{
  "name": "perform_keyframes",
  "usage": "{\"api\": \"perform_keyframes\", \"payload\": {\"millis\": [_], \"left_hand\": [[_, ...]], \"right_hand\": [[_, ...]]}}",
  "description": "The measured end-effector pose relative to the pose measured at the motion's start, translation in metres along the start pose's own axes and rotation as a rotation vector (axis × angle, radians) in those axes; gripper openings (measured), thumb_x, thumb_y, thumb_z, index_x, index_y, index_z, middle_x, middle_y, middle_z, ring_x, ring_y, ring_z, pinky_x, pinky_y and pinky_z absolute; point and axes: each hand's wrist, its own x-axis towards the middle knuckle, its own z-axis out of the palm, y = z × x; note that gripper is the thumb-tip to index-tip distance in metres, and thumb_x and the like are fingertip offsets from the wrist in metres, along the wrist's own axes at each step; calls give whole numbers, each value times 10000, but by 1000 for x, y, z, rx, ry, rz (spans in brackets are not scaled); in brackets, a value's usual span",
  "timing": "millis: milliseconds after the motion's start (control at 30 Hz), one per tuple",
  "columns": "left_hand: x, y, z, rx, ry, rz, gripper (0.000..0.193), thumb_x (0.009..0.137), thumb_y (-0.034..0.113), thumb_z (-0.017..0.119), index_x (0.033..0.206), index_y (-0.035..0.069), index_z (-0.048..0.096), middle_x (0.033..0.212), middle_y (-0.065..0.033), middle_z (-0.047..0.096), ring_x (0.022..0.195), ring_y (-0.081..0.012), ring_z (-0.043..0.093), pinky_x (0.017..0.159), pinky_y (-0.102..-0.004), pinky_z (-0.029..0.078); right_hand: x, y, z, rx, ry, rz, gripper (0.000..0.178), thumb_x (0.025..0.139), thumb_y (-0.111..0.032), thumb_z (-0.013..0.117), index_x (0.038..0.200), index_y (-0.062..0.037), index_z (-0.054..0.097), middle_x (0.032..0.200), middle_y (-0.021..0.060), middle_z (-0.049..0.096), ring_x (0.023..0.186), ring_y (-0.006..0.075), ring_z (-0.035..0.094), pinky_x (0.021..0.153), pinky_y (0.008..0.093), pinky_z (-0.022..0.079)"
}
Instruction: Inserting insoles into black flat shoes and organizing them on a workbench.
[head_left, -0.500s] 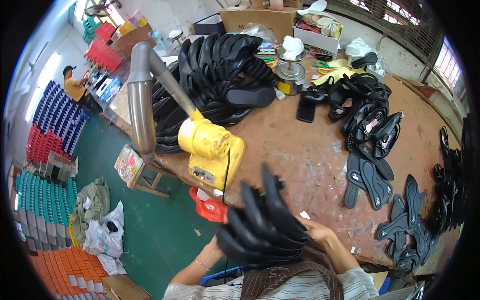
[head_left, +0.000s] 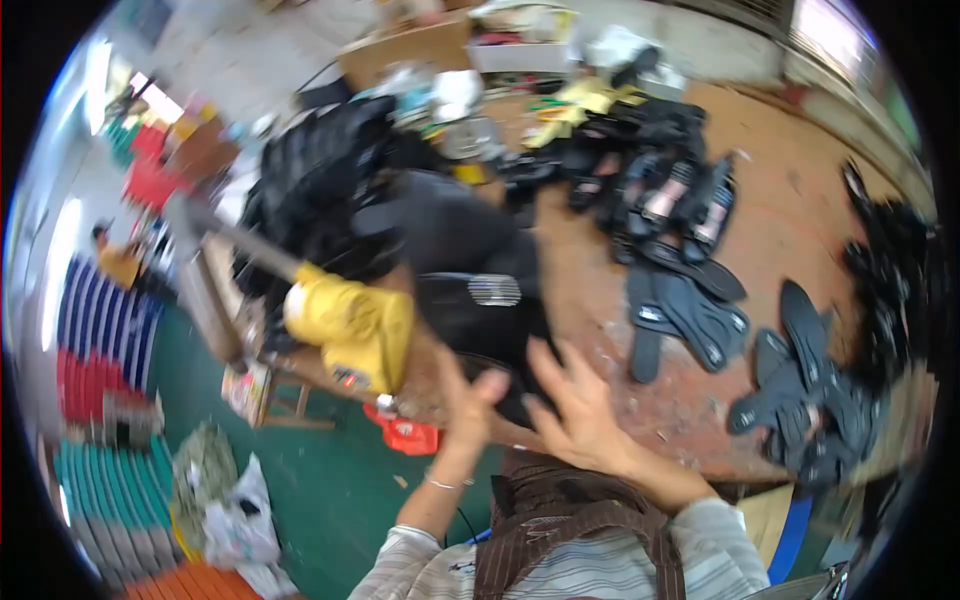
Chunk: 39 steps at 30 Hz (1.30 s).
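The view is motion-blurred. My left hand (head_left: 466, 398) and my right hand (head_left: 582, 402) are raised side by side over the near edge of the brown worktable (head_left: 800, 215), fingers spread and empty. Just beyond the fingertips lies a smeared bundle of black shoe soles (head_left: 470, 285); the blur hides whether the fingers still touch it. A yellow motor housing (head_left: 350, 325) with a grey duct sits immediately left of the bundle.
A big heap of black soles (head_left: 320, 165) fills the table's far left. Loose black soles (head_left: 690, 310) lie to the right, with more (head_left: 800, 395) near the front right edge. A red object (head_left: 405, 435) lies on the green floor. A person (head_left: 120, 262) sits far left.
Half a second ago both hands gripped a fanned stack of black soles close to my body. Now the stack is farther out over the table and both hands are open.
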Motion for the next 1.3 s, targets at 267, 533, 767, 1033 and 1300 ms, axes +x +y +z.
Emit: {"api": "perform_keyframes", "payload": {"millis": [267, 533, 767, 1033, 1300], "left_hand": [[233, 194, 2, -294, 113, 93, 522, 884, 389, 618, 1256, 24, 594, 1263, -117, 628, 1118, -268, 616, 1023, -404, 465], [476, 259, -196, 933, 521, 394, 851, 748, 452, 796, 1339, -86, 506, 1302, -179, 577, 1196, -220, 540, 1038, -347, 388], [509, 135, -122, 2039, 1173, 4, 985, 711, 890, 464, 1533, 396, 240, 1586, -261, 143, 1418, -458, 233, 1014, -699, 275], [507, 139, -168, 2411, 788, 231, 705, 930, 727, 268, 1542, 380, 227, 1623, -77, 194, 1471, -400, 167, 1080, -729, 114], [474, 156, -209, 2164, 721, 585, 482, 1056, 415, 281, 1519, 289, 326, 1579, -83, 309, 1442, -345, 278, 1182, -486, 192]], "right_hand": [[68, 58, -59, 313, 0, -273, 523, 954, -234, 570, 1445, -102, 445, 1460, 211, 427, 1385, 388, 367, 1124, 484, 327], [76, 209, -189, 401, 154, 396, 238, 949, -52, 577, 1164, 4, 660, 1069, 60, 689, 1028, 143, 637, 928, 304, 494], [219, 410, -291, -783, 337, 441, 312, 828, -58, 518, 1089, -36, 689, 975, 207, 690, 958, 373, 654, 848, 433, 519], [348, 592, -299, -949, -115, 431, 653, 719, -109, 663, 1358, -185, 549, 1316, 153, 586, 1179, 343, 580, 980, 442, 486], [335, 628, -279, -1284, -103, 331, 945, 672, -226, 843, 1473, -336, 355, 1391, 52, 494, 1307, 317, 462, 1016, 553, 422]]}}
